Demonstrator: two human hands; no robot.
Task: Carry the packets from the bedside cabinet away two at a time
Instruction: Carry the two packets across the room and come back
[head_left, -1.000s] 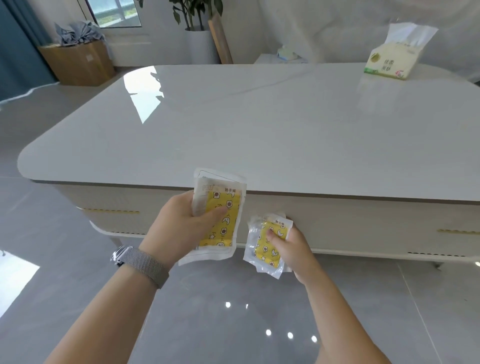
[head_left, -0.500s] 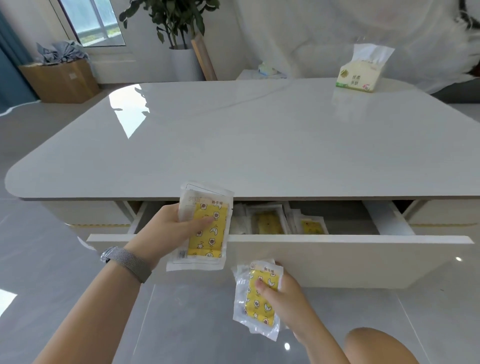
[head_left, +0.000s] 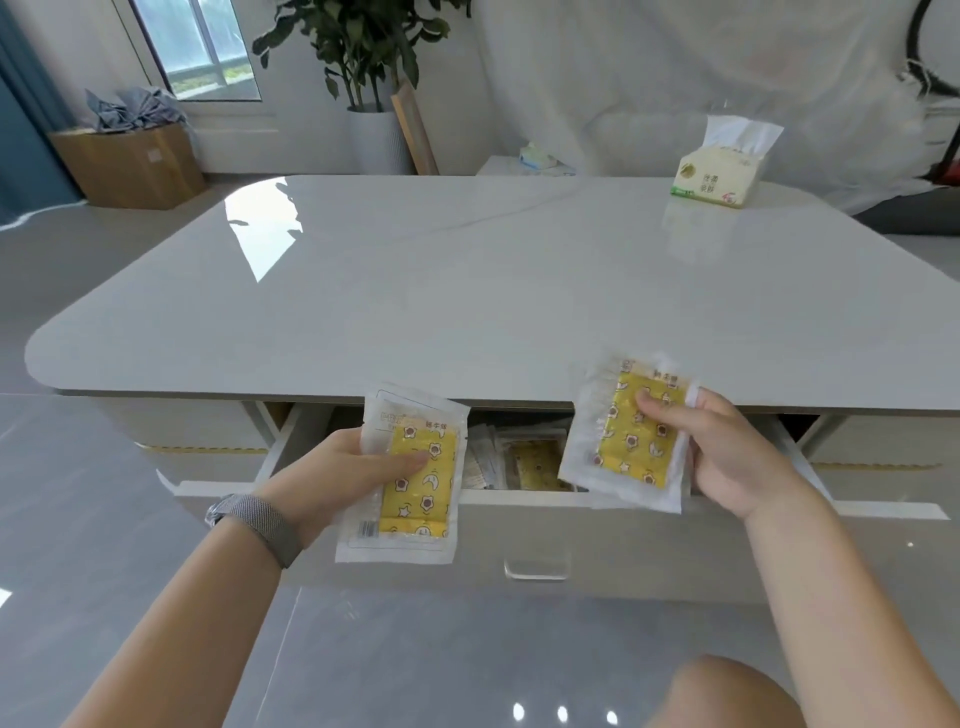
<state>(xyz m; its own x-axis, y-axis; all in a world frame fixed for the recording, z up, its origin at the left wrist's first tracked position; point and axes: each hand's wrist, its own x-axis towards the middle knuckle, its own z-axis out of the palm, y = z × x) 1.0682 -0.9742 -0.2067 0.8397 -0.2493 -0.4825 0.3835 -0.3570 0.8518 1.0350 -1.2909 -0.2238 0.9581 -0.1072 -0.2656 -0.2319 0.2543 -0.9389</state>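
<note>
Each hand clamped one yellow packet above the open drawer (head_left: 545, 512): left hand (head_left: 340, 475) at 7 o'clock, right hand (head_left: 730, 454) at 4. Both should lower theirs flat onto the stack inside.

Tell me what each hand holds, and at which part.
The left hand holds a packet at its left edge, thumb on the front. The right hand holds another packet at its right edge, thumb on the front.

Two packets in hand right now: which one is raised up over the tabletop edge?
The packet in the right hand, packet: its top overlaps the table edge. The left hand holds its packet lower, before the open drawer.
</note>
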